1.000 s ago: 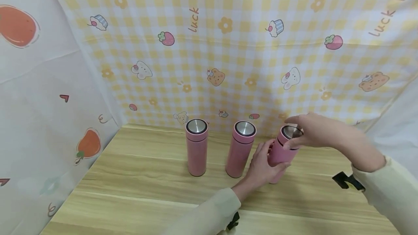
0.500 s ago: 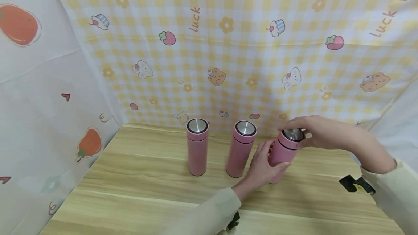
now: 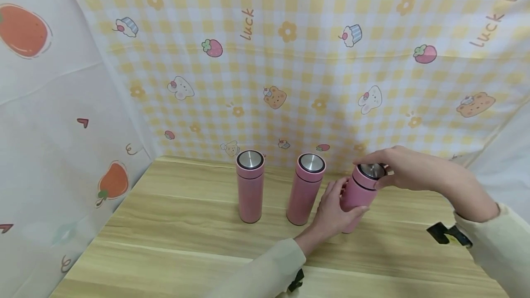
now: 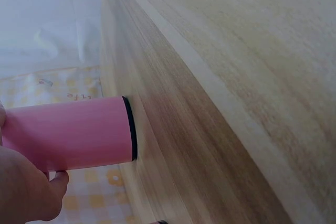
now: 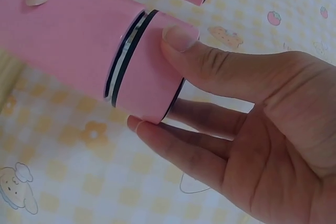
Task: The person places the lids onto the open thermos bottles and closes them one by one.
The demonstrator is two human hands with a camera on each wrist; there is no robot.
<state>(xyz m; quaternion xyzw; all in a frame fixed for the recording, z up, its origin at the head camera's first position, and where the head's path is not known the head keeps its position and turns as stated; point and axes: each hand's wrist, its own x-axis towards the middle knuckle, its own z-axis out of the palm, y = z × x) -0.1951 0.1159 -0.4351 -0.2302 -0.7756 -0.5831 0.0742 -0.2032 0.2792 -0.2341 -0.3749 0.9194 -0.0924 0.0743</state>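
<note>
Three pink thermos bottles stand in a row on the table. Around the body of the rightmost thermos bottle [image 3: 357, 195] curl the fingers and thumb of my left hand [image 3: 333, 213]. Its black-edged base meets the tabletop in the left wrist view. My right hand [image 3: 407, 169] pinches that bottle's lid [image 5: 155, 66] between thumb and fingers from above. A thin silvery band shows between lid and body in the right wrist view. Apart from both hands are the middle thermos bottle [image 3: 304, 197] and the left thermos bottle [image 3: 250, 197], each with a steel-topped lid on.
The wood-grain table [image 3: 174, 233] runs up to a yellow checked cloth [image 3: 265, 72] hung behind the bottles. A white printed cloth [image 3: 62, 141] closes off the left side. The middle bottle stands close to my left hand.
My right hand has shifted its hold on the lid, its thumb moving from the lid's front left to its right side. The left hand and the bottles have stayed in place.
</note>
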